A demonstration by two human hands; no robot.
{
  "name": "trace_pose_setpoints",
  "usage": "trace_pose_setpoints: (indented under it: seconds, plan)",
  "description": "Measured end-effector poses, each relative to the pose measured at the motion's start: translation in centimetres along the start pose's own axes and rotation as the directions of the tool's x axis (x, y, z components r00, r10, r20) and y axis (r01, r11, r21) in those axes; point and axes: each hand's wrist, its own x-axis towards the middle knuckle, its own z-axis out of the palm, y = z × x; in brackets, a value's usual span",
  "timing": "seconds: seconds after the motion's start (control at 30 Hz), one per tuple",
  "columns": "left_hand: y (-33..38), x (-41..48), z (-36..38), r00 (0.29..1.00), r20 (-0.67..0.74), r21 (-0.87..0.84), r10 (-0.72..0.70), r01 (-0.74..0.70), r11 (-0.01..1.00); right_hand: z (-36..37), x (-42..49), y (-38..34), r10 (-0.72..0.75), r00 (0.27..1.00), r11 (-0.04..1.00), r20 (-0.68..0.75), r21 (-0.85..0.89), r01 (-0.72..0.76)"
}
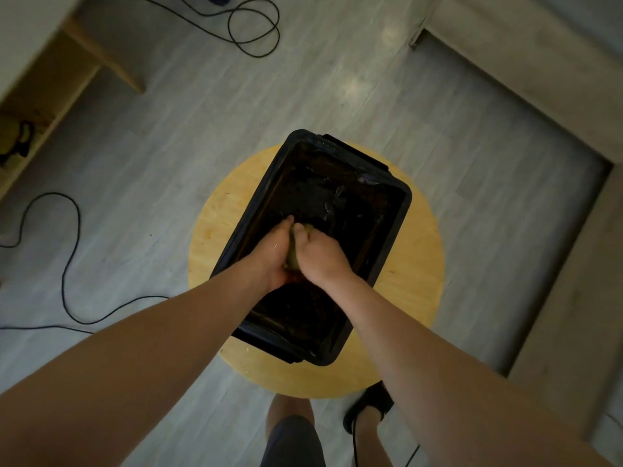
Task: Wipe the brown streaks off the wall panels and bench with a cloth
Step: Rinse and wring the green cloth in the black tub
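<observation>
A greenish cloth [294, 256] is bunched between both of my hands over a black plastic tub [397, 217] that holds dark water. My left hand [269, 254] grips the cloth from the left and looks wet. My right hand [320, 254] grips it from the right, and the two hands press together around it. Most of the cloth is hidden by my fingers. The tub rests on a round wooden stool [421, 284]. A wooden bench [77, 62] stands at the upper left against a pale wall.
Black cables loop over the grey floor at the top [253, 28] and at the left [67, 264]. A dark bag [17, 139] sits under the bench. A grey door frame [556, 106] runs along the right. My legs and a black shoe [367, 409] stand below the stool.
</observation>
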Motion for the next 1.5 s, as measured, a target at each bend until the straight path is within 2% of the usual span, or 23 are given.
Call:
trace_pose_setpoints:
  seconds: [0.07,0.13,0.23,0.37,0.47,0.57,0.6,0.67,0.73,0.77,0.87,0.97,1.03,1.1,1.17,1.23,1.33,1.4,1.5]
  plan:
    - [0.5,0.0,0.0,0.999,-0.015,-0.019,0.034,-0.035,0.999,0.0,-2.4,-0.8,-0.128,0.989,0.991,-0.073,0.020,0.130]
    - [0.9,-0.1,0.1,0.997,-0.052,-0.034,0.050,-0.052,0.998,0.3,-3.0,-1.2,-0.188,0.974,0.982,-0.126,0.002,0.190]
    - [1.0,-0.9,0.7,0.994,-0.070,-0.020,0.083,-0.085,0.996,0.3,-2.0,-1.1,-0.208,0.962,0.973,-0.177,-0.138,0.185]
    - [0.8,-1.2,0.7,0.977,-0.128,0.055,0.173,-0.167,0.984,-0.1,0.8,-0.7,-0.181,0.962,0.930,-0.204,-0.354,0.101]
    - [0.4,-1.8,0.1,0.964,-0.127,0.108,0.235,-0.223,0.969,-0.5,3.5,-0.4,-0.083,0.959,0.930,-0.271,-0.366,-0.023]
    - [-0.4,-1.6,-1.1,0.970,-0.121,0.141,0.210,-0.193,0.971,-0.2,4.6,0.2,0.101,0.949,0.949,-0.300,-0.256,-0.182]
    - [-0.6,-1.3,-1.4,0.975,-0.125,0.142,0.185,-0.167,0.976,-0.1,4.4,0.2,0.166,0.951,0.951,-0.261,-0.213,-0.225]
    - [-0.7,-0.7,-1.8,0.988,-0.098,0.114,0.116,-0.104,0.988,-0.1,3.6,-0.3,0.247,0.966,0.951,-0.082,-0.169,-0.257]
    - [-0.7,0.0,-1.7,0.996,-0.069,0.066,0.056,-0.051,0.997,-0.2,2.4,-0.7,0.201,0.977,0.968,0.068,-0.165,-0.188]
    - [-0.5,0.2,-1.5,0.998,-0.057,0.029,0.036,-0.034,0.999,-0.2,1.8,-0.9,0.144,0.986,0.980,0.081,-0.151,-0.131]
    - [0.3,-0.2,-0.9,0.998,-0.046,-0.039,0.031,-0.033,0.999,0.2,-0.6,-1.1,-0.027,0.999,0.999,-0.037,-0.039,0.026]
    - [0.6,-0.1,-1.0,0.998,-0.059,-0.039,0.029,-0.031,0.999,0.5,-2.9,-1.5,-0.173,0.983,0.984,-0.061,0.039,0.176]
    - [0.6,-0.3,-0.7,0.999,-0.048,-0.052,0.020,-0.023,0.998,0.6,-3.5,-1.9,-0.226,0.967,0.972,-0.119,0.044,0.232]
    - [0.7,-1.1,0.0,0.995,-0.085,-0.059,0.044,-0.049,0.997,1.0,-3.0,-1.6,-0.265,0.941,0.964,-0.213,-0.025,0.266]
    - [0.7,-1.8,0.5,0.992,-0.106,-0.086,0.063,-0.072,0.994,1.3,-2.1,-1.0,-0.270,0.931,0.960,-0.245,-0.146,0.240]
    - [0.2,-1.5,0.5,0.983,-0.134,-0.011,0.125,-0.127,0.992,0.9,-0.8,-0.1,-0.272,0.938,0.932,-0.216,-0.303,0.201]
    - [-0.2,-1.4,-0.1,0.976,-0.055,0.073,0.212,-0.208,0.975,-0.1,2.1,0.6,-0.245,0.948,0.875,-0.204,-0.468,0.125]
    - [-0.7,-1.6,-0.7,0.976,-0.007,0.028,0.219,-0.219,0.975,-0.8,4.1,0.9,-0.126,0.954,0.895,-0.273,-0.446,-0.009]
    - [-1.5,-1.8,-1.0,0.977,-0.094,0.053,0.191,-0.186,0.981,-0.9,5.2,1.5,0.034,0.950,0.946,-0.312,-0.296,-0.131]
